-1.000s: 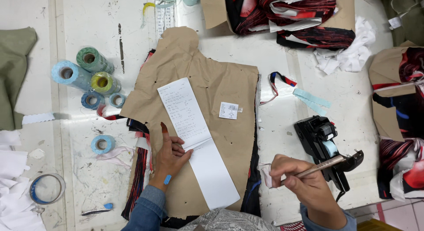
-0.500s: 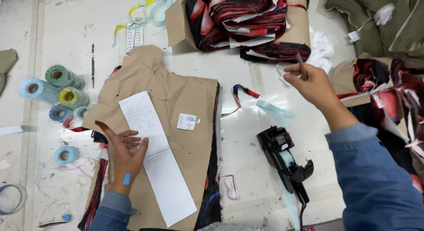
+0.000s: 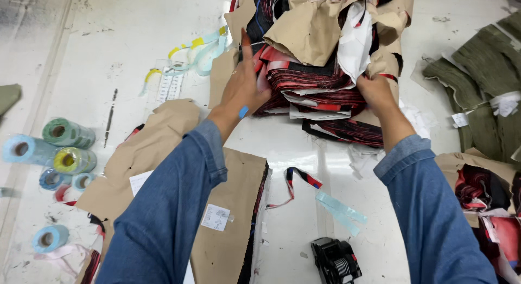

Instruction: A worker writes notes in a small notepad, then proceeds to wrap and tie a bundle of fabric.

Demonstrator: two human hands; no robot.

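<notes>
Far edge of white worktable [image 3: 304,148]: tall stack of red-and-black striped cut fabric pieces [image 3: 320,83], topped with crumpled brown paper patterns [image 3: 315,29]. Bare tabletop open between that stack and near brown paper pattern piece [image 3: 233,192], crossed only by loose striped ribbon with pale blue tape strip [image 3: 320,194]. More bare room at far left, beyond yellow-and-blue tape strands [image 3: 195,48]. Left edge crowded by rolls of coloured tape [image 3: 65,148]; right edge by olive green fabric pieces [image 3: 483,78]; near edge by black tagging tool [image 3: 336,259].

Left hand [image 3: 244,88] flat against stack's left side, fingers spread and open, one pointing up, gripping nothing. Right hand [image 3: 374,88] at stack's right side, fingers tucked among layers below white paper; grip there impossible to tell. Stack thus between both hands, touching each.
</notes>
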